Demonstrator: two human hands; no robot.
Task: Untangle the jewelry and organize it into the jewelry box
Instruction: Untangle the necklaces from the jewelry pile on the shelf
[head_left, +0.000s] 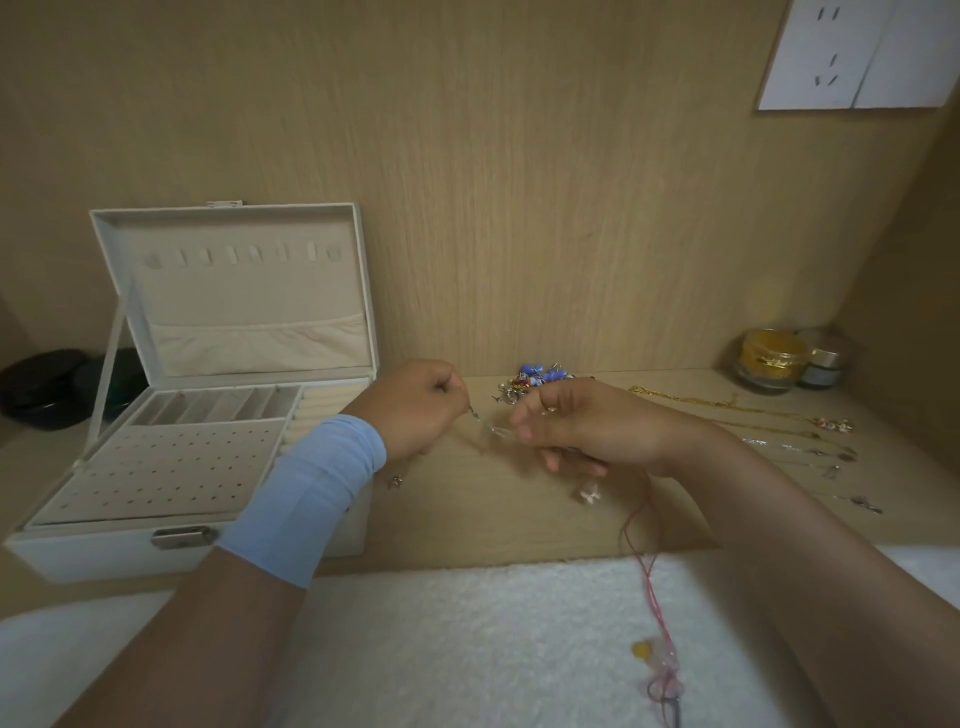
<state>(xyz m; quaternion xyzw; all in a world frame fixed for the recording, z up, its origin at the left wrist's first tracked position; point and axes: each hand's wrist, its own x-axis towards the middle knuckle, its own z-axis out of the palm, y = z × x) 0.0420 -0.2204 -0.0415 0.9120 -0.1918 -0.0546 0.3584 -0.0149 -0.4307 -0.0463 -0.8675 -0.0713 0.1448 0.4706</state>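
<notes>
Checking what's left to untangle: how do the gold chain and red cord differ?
The gold chain lies stretched on the shelf, untouched; the red cord hangs from under the right hand onto the white towel. The chain looks metal, the cord thread. Both are outside the jewelry box.

No legible text anywhere (jar labels blurred).

a pale wood-grain wall (519, 182) rises beyond the hands (415, 410), meeting the matching table (467, 509) beneath them. high to the right of them a white socket plate (831, 57) is set in the wall.
</notes>
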